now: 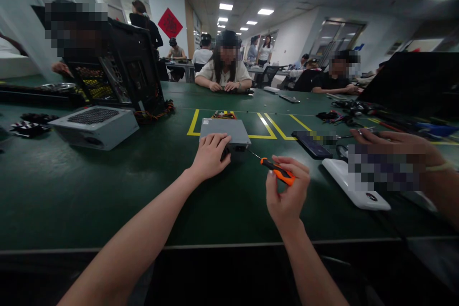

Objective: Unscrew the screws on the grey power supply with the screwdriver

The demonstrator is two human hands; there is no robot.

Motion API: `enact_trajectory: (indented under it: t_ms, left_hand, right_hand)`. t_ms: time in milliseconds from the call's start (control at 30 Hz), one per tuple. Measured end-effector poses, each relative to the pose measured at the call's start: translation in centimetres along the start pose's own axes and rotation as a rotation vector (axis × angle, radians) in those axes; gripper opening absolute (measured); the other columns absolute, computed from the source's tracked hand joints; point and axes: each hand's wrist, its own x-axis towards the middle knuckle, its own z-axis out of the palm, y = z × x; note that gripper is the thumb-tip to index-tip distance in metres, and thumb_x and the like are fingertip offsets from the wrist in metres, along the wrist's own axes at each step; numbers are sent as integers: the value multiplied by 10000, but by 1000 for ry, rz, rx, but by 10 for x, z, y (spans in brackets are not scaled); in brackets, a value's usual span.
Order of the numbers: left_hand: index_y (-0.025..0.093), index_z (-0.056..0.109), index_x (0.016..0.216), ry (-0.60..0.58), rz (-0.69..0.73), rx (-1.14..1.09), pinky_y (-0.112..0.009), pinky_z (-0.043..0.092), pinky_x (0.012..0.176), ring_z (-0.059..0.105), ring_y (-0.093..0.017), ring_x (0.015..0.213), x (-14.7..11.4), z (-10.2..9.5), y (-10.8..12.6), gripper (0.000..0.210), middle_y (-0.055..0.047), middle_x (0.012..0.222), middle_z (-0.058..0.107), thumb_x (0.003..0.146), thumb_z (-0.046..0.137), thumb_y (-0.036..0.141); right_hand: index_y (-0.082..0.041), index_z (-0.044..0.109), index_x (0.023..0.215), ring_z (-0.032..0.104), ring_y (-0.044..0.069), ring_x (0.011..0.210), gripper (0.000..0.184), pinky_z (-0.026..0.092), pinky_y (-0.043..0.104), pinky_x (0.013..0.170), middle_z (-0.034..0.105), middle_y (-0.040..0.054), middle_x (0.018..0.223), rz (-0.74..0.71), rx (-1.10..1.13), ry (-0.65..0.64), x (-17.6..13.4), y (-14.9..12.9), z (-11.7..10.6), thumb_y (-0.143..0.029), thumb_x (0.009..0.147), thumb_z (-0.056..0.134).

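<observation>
A grey computer power supply (224, 129) lies on the green table in front of me, its cables bunched at the far side. My left hand (212, 154) grips its near left corner, fingers over the top and thumb down the front face. In my right hand (289, 189) is an orange and black screwdriver (278, 170), pinched between thumb and fingers. Its thin shaft points left, with the tip at the right front corner of the power supply, by the socket. Whether the tip sits in a screw is too small to tell.
A second power supply (95, 126) rests at the left, before an open black computer case (132, 64). To the right lie a white power bank-like device (353, 184) and a dark phone-like slab (311, 144). Another person's hand (398, 146) reaches in there. Yellow tape (193, 122) marks the table.
</observation>
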Motion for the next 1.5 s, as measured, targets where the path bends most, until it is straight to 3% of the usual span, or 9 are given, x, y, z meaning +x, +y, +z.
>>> enact_trajectory:
  t_ms: [233,433,633,933,1067,1233,1400,1500]
  left_hand:
    - [187,424,1242,-25,15,2,-413,297,939,369,-267,1139,-2,0,-1,475,-88,1256,451,789,492,312]
    - [183,401,1260,-47,28,1,-413,274,951,346,-272,1154,-3,-1,-2,498,-88,1274,429,790,486,325]
    - [176,374,1281,-99,44,-12,-419,248,976,318,-274,1176,-4,-2,-5,521,-89,1291,401,793,479,325]
    - [175,333,1307,-179,61,-27,-439,236,981,300,-281,1190,-2,-3,-8,547,-89,1313,363,794,477,298]
    - [178,343,1300,-168,40,-35,-453,228,981,297,-288,1189,-2,-2,-6,523,-91,1303,370,803,462,287]
    - [192,389,1270,-111,16,-32,-431,254,963,328,-278,1160,-1,0,-4,483,-86,1282,408,800,459,278]
    - [198,409,1252,-61,13,-27,-415,281,948,346,-268,1151,-2,2,-4,463,-78,1268,436,799,461,277]
    - [194,419,1242,-38,14,-25,-416,283,950,354,-267,1148,-2,3,-3,454,-81,1259,445,798,465,274]
  right_hand:
    - [-193,446,991,525,191,951,273,480,396,785,514,65,969,13,-42,47,-2,5,0,-116,751,553]
    - [-210,438,984,538,192,939,269,480,410,796,518,62,990,-16,-25,-16,-6,1,4,-135,756,558]
    - [-218,424,1022,512,218,1004,293,475,446,818,510,74,991,-3,-35,33,-7,1,7,-128,769,539]
    - [-236,427,983,520,209,968,230,469,453,828,489,54,971,-7,-22,9,-8,0,10,-156,792,528]
    - [-229,407,1006,530,217,958,269,481,450,791,491,67,987,-18,-3,3,-8,0,9,-158,782,539]
    - [-235,442,962,535,209,895,237,471,441,780,533,51,921,-30,-144,-12,-9,0,7,-181,769,570]
    - [-222,372,1073,563,190,898,389,504,401,742,535,63,992,-21,3,-22,-11,0,7,-140,745,565]
    - [-209,406,1030,565,193,902,353,499,399,752,543,68,988,16,-32,-36,-12,0,4,-158,732,588]
